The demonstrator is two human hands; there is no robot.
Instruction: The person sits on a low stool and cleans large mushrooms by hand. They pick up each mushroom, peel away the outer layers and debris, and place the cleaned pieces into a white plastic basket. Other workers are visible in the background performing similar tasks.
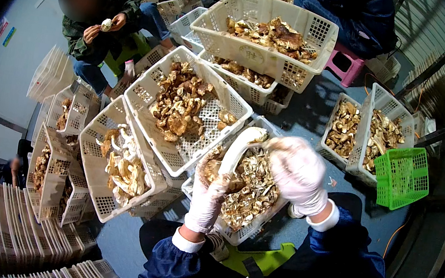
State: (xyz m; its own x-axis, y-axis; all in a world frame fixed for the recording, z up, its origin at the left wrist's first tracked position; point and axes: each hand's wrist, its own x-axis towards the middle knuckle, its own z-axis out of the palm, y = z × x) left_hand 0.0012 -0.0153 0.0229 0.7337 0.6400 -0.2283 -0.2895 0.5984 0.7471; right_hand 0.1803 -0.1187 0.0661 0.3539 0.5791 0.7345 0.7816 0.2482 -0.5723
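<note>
My left hand [210,197], in a pale glove, grips a large mushroom with a thick white stem [238,147] and a brown cap, held over a white plastic crate [236,237] of mushroom trimmings [253,190]. My right hand [299,171], gloved too and blurred, is near the stem's upper end; whether its fingers hold anything is hidden. Beyond my left hand, a tilted white crate [212,152] bears brown mushrooms [180,103]. To its left, another crate [91,176] holds pale and brown mushrooms [126,168].
A large mushroom crate [259,56] sits on stacked crates ahead. At right stand filled white crates [358,145] and a green basket [404,177]. A person [106,24] sits at upper left with a mushroom; another sits on a pink stool [346,64]. Stacked crates [23,217] fill the lower left.
</note>
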